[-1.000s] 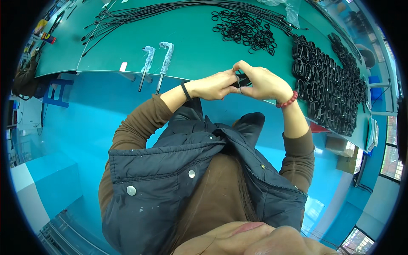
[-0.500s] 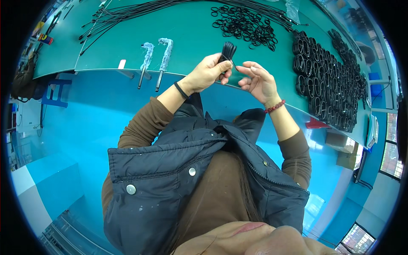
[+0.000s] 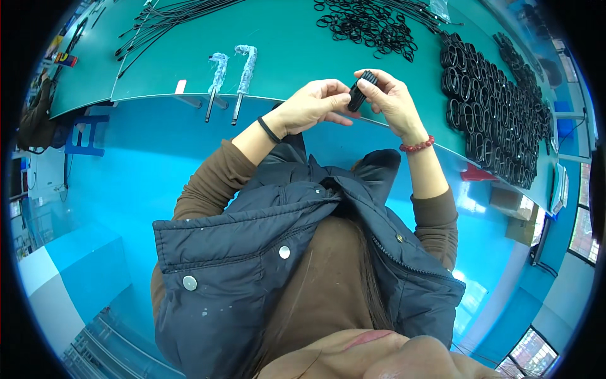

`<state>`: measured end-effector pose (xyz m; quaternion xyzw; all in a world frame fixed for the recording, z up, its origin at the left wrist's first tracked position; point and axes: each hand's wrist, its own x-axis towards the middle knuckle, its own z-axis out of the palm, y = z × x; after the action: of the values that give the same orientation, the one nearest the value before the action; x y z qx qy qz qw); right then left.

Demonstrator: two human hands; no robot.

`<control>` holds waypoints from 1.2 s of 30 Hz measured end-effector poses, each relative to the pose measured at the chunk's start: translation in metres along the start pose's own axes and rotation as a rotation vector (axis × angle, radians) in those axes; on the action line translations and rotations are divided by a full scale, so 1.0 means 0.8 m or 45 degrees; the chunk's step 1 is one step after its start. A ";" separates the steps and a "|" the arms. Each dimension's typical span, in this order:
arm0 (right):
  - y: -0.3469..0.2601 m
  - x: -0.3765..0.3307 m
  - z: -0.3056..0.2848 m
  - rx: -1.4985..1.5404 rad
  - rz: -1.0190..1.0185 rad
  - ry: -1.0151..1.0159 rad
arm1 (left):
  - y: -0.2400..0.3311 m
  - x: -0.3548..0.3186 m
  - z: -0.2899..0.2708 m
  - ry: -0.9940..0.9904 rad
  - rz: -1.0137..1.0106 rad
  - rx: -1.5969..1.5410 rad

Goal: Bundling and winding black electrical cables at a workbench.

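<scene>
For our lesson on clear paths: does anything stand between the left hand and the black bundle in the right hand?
Nothing visible does: the left hand is close beside the black bundle, which the right hand holds; whether the left touches it is unclear.

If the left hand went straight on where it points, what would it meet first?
Probably the black bundle in the right hand; the left hand looks close enough that they may already touch.
</scene>
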<state>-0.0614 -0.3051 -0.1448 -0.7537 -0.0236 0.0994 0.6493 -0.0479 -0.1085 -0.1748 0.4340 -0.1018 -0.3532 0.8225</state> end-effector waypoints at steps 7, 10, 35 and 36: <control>0.010 -0.006 0.008 0.201 0.056 -0.037 | 0.000 0.002 -0.014 0.004 0.090 0.513; 0.010 -0.009 0.009 0.283 0.118 -0.044 | 0.001 0.004 -0.015 0.021 0.115 0.669; 0.035 -0.007 0.025 0.291 0.074 0.221 | -0.068 -0.001 0.015 0.568 0.939 1.861; 0.041 -0.007 0.030 0.404 0.023 0.244 | -0.071 0.002 0.013 0.597 0.997 1.885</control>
<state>-0.0746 -0.2878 -0.1792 -0.6480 0.0611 0.0353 0.7584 -0.0799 -0.1373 -0.2129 0.8527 -0.2752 0.2106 0.3908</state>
